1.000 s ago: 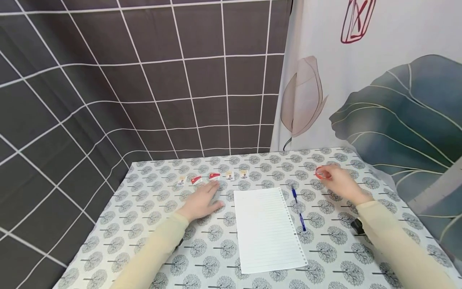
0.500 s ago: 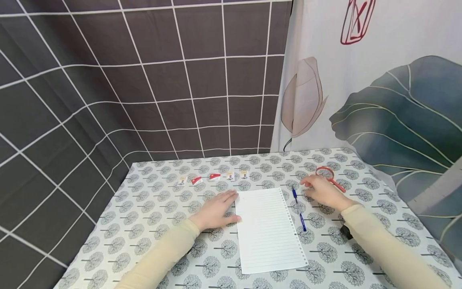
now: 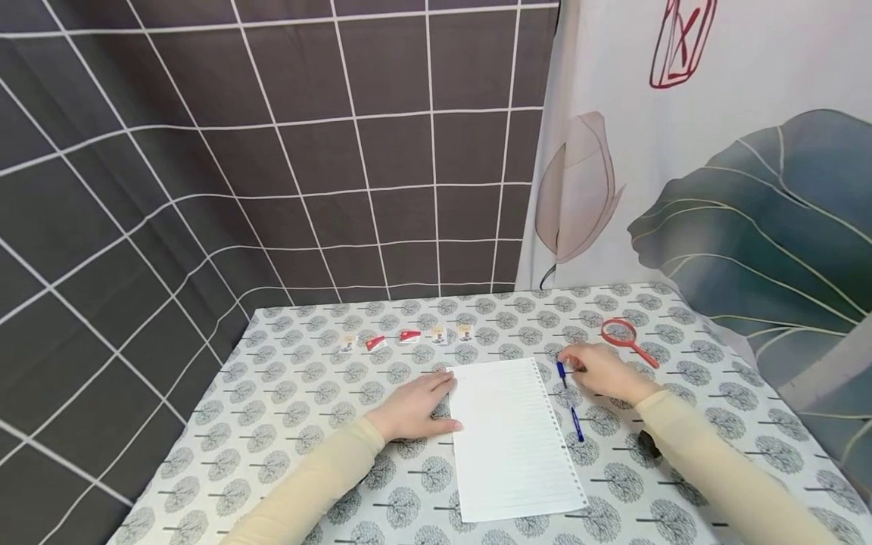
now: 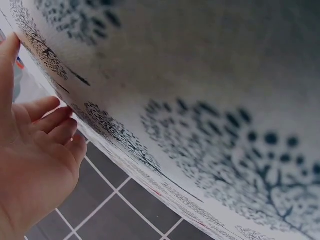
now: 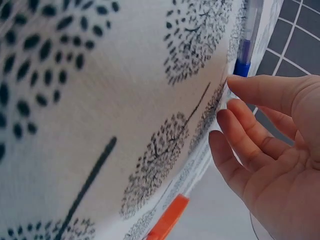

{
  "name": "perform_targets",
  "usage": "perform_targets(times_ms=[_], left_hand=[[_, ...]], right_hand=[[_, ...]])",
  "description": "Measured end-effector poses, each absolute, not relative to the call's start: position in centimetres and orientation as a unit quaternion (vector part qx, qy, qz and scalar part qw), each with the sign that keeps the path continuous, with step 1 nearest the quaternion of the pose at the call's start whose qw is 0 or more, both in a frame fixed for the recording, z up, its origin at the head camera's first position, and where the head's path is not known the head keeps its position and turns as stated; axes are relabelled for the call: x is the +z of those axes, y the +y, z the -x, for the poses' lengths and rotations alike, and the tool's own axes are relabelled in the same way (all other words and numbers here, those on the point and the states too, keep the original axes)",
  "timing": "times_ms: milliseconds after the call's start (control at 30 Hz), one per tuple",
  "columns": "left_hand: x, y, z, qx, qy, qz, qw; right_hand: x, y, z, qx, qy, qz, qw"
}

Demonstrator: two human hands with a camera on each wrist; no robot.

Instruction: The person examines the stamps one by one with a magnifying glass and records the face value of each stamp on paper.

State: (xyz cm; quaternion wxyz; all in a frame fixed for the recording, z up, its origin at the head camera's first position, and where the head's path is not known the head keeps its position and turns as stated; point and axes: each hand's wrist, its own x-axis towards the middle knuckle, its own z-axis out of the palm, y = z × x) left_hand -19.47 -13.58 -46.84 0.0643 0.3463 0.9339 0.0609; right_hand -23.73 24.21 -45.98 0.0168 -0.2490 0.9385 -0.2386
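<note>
A blue pen with a see-through barrel lies beside the punched right edge of a white lined sheet of paper. My right hand is at the pen's upper end, its fingers loosely bent and covering the tip. In the right wrist view, the thumb is right by the pen's blue grip. My left hand rests palm down at the sheet's left edge, thumb spread and fingertips near the upper left corner. The left wrist view shows that hand's fingers relaxed against the tablecloth.
A red magnifying glass lies beyond the right hand. Several small cards stretch across the back of the table, among them a red and white card and a picture card. A dark checked curtain hangs behind the tree-patterned tablecloth.
My right hand let go of the magnifying glass and moved left to the pen's upper end. My left hand moved right from near the cards to the paper's edge.
</note>
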Motion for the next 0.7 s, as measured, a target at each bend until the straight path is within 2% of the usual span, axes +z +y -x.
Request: perform_targets(times_ms=[300, 533, 700], left_hand=[[-47.32, -13.27, 19.60, 0.056, 0.938, -0.332, 0.085], [-47.30, -13.37, 20.20, 0.075, 0.943, -0.317, 0.062], [-47.26, -13.33, 20.19, 0.080, 0.947, -0.305, 0.064]], right_hand=[[-46.27, 24.28, 24.17, -0.227, 0.932, 0.282, 0.024], [-45.98, 24.24, 24.42, -0.210, 0.931, 0.297, 0.024], [-45.78, 24.15, 24.29, -0.203, 0.933, 0.295, 0.024]])
